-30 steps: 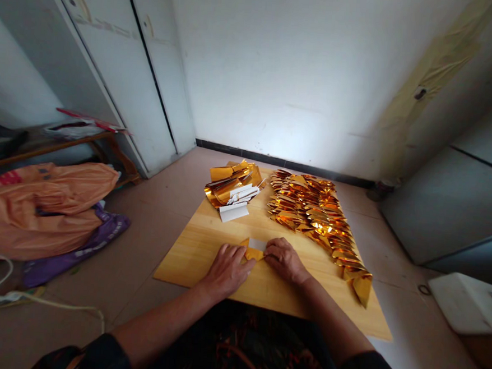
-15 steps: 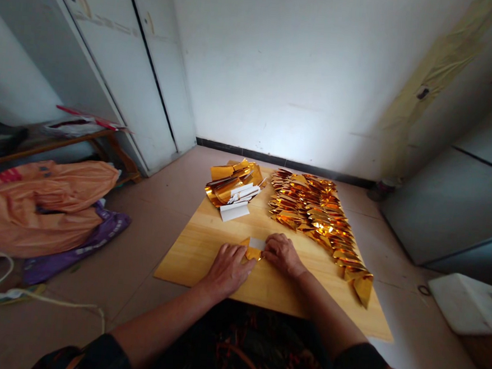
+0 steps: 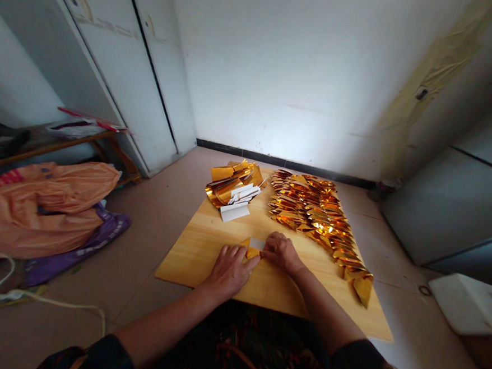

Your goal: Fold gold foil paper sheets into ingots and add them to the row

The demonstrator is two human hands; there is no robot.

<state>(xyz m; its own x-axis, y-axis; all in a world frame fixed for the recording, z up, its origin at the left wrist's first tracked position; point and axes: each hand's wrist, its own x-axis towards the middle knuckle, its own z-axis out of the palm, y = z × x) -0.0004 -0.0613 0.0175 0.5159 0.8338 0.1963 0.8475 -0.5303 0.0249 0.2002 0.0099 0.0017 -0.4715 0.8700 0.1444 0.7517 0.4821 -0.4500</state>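
Note:
A partly folded sheet of gold foil paper (image 3: 257, 244), its white inner side showing, lies on the wooden board (image 3: 190, 254) close to me. My left hand (image 3: 230, 266) presses on its left and near edge, fingers together. At its right edge, my right hand (image 3: 282, 251) pinches the paper with the fingers curled. Beyond them sits a loose pile of gold foil sheets (image 3: 225, 174) with white folded pieces (image 3: 245, 193) on it. Rows of folded gold pieces (image 3: 307, 203) run down the right side of the board.
To the left, an orange cloth (image 3: 60, 194) and a purple bag (image 3: 81, 251) lie near a low wooden bench (image 3: 117, 153). A white cable (image 3: 52, 301) crosses the floor. Cabinets (image 3: 124, 58) and a wall (image 3: 288, 69) stand behind; a white box (image 3: 465, 304) is at right.
My left thumb has shifted slightly along the near edge of the foil paper toward my right hand. The paper and the piles stay in place.

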